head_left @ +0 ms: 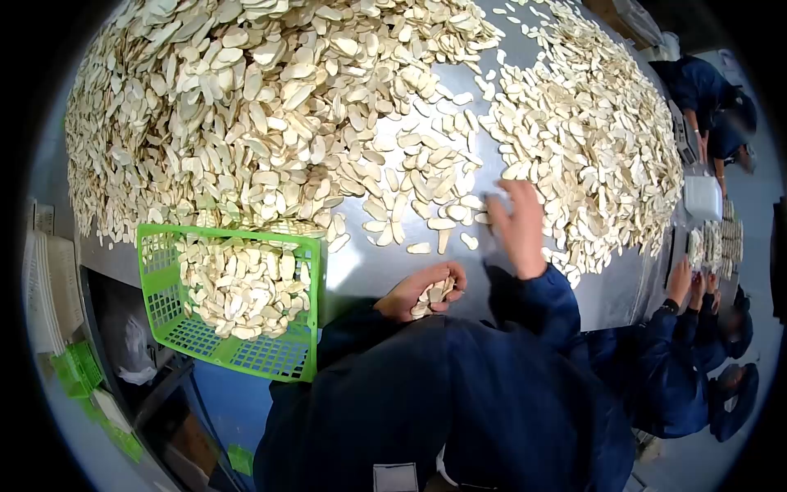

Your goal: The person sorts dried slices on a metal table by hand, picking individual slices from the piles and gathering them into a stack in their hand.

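Observation:
Pale, flat, elongated slices lie on a metal table (348, 283), in a large heap (270, 107) at the left and another heap (594, 148) at the right. Close to my body, my left hand (422, 292) is curled around several slices (432, 297). My right hand (518, 223) is over the table at the left edge of the right heap, its fingers apart and slightly blurred, with nothing visible in it. Between the heaps, loose slices (426, 176) are scattered. A green plastic basket (234, 358) holding slices stands left of my left hand.
Co-workers in dark clothes stand along the right side, one person's hand (680, 281) near the table edge. A white container (702, 198) and rows of slices (717, 244) are at the far right. Green baskets (77, 369) and stacked trays (51, 283) are at the far left.

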A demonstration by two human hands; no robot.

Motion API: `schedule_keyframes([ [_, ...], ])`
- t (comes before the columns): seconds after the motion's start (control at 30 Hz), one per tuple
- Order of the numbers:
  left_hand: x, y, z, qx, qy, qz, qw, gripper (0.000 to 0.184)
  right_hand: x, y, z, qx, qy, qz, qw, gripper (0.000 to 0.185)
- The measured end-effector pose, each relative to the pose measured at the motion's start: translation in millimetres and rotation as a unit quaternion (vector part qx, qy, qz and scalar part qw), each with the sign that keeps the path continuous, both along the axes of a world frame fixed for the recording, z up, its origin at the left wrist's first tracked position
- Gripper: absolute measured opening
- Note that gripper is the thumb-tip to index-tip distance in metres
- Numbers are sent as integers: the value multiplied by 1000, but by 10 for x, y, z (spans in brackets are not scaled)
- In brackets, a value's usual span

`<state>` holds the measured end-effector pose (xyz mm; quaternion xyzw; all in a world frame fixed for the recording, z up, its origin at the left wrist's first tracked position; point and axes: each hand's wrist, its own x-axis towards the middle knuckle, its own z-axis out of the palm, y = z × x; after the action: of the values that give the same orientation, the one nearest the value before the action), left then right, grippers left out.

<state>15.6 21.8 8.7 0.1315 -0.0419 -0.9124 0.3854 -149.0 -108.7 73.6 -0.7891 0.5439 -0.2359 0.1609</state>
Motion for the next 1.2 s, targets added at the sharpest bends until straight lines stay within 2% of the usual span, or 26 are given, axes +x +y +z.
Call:
schedule_keyframes([
  [0.03, -4, 3, -1, 13, 5, -3, 1000, 24, 156, 4, -21, 55, -38, 14, 998, 25],
  [0.07, 3, 4, 1, 25, 10, -4, 1000, 23, 294, -31, -96, -13, -30, 68, 997, 26],
  [0.13, 18, 9, 6, 38, 15, -4, 999, 23, 555, -82, -158, -2, -23, 107, 994, 31],
  [0.23, 23, 12, -11, 33, 23, 3, 999, 23, 783, -122, -244, -40, 2, 143, 989, 23],
  [0.33, 16, 24, -76, 14, 50, 8, 999, 24, 558, -228, -281, -27, -3, 133, 991, 12],
  [0.37, 17, 18, -83, 10, 54, 8, 998, 25, 445, -281, -253, -66, 14, 103, 992, 8],
  [0.43, 6, 20, -95, 4, 63, 7, 998, 25, 126, -437, -219, -62, 43, 42, 996, 5],
  [0.5, 1, 23, -105, -1, 66, 7, 998, 25, -6, -512, -97, -100, 116, 8, 988, 11],
  [0.6, -5, 14, -107, -3, 67, 4, 998, 25, 227, -523, -33, -92, 13, 79, 993, 20],
  [0.63, -2, 13, -106, -2, 65, 3, 998, 25, 346, -526, -72, -60, 0, 116, 991, 30],
  [0.7, 5, 15, -89, 14, 56, -1, 998, 26, 631, -512, -127, -65, -30, 170, 983, 34],
  [0.77, 11, 19, -80, 16, 53, 3, 998, 27, 811, -554, -198, -43, 17, 217, 975, 38],
  [0.8, 3, 21, -84, 9, 54, 7, 998, 27, 838, -587, -219, -52, 26, 238, 969, 33],
  [0.9, 11, 25, -87, 7, 48, 10, 999, 28, 599, -765, -279, 26, 19, 209, 977, 24],
  [0.93, 2, 30, -89, 10, 47, 8, 999, 28, 496, -807, -229, -1, -27, 174, 984, 17],
  [0.97, -3, 27, -79, 5, 44, 2, 999, 28, 368, -832, -179, 30, -16, 118, 992, 19],
  [1.03, -1, 23, -51, -5, 38, -10, 999, 28, 207, -786, -68, -37, 36, 11, 999, 22],
  [1.07, 4, 22, -63, -36, 49, -32, 998, 28, 182, -685, 8, -77, 83, -4, 993, 25],
  [1.13, 25, 20, -93, -97, 68, -75, 990, 28, 285, -408, 65, -131, 58, 59, 988, 31],
  [1.17, 27, 22, -100, -156, 40, -115, 980, 29, 379, -261, 65, -157, 44, 91, 982, 34],
  [1.2, 31, 29, -105, -213, 11, -155, 965, 30, 500, -106, 51, -137, 73, 201, 967, 38],
])
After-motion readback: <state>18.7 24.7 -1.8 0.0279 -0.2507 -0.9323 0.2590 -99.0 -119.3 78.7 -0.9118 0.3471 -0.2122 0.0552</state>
